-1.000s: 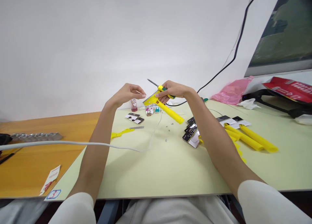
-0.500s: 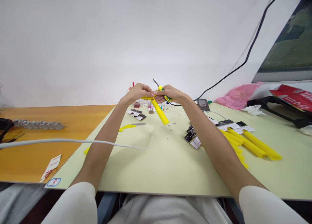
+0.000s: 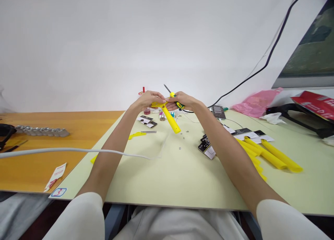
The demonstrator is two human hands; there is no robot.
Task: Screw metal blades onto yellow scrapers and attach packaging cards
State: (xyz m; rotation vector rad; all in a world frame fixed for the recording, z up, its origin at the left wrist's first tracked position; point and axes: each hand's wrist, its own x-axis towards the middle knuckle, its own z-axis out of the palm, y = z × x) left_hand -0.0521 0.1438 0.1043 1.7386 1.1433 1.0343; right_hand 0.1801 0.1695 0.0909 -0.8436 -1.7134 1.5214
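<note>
Out over the far part of the table, my left hand (image 3: 147, 100) pinches the head of a yellow T-shaped scraper (image 3: 171, 120), whose tubular handle slants down toward me. My right hand (image 3: 185, 100) has a screwdriver (image 3: 172, 94) with a yellow and green handle tucked in it, its shaft pointing up and left. The right fingertips also meet the scraper's head beside the left ones; what they pinch there is too small to tell. Small metal pieces (image 3: 180, 148) are scattered on the table below. Left of them rests a flat yellow part (image 3: 137, 134) with a metal blade.
Yellow tubular handles (image 3: 283, 158) and black-and-white cards (image 3: 207, 150) lie at the right. A white cable (image 3: 78, 150) crosses in front of my left forearm. Behind are a small grey device (image 3: 218, 111) and a pink bag (image 3: 257, 102). Metal cylinders (image 3: 43, 131) stand at left.
The view has shifted very slightly. Both hands keep nearly the same pose, with the scraper and screwdriver held as before.
</note>
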